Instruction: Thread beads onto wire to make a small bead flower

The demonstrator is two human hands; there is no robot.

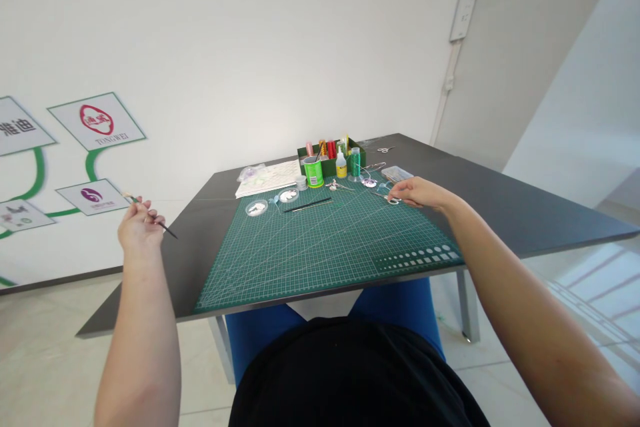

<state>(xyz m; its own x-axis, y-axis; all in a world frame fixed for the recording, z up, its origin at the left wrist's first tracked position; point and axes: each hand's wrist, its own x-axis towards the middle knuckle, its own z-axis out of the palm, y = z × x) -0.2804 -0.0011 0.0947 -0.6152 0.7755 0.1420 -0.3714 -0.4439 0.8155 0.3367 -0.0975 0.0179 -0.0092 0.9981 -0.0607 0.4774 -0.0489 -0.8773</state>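
Note:
My left hand [141,223] is raised beyond the table's left side, fingers closed round a slim dark stick [167,230]. The stick has a pale end with some green near it; its exact kind is too small to tell. Low over the right part of the green cutting mat [300,247], my right hand [415,192] has its fingers curled at the pale handles of a pair of small scissors [394,201]. The blades point left, and my fingers hide part of the grip. Just beyond lie a white-and-purple flower piece [369,183] and a clear plastic case [397,174].
A green box [359,150] of thread spools stands at the back with a green can [314,173], a glue bottle [341,165] and a green spool [355,163]. Two round dishes [257,207], a black rod [307,205] and a white sheet [270,178] lie left. More scissors [385,149] rest behind.

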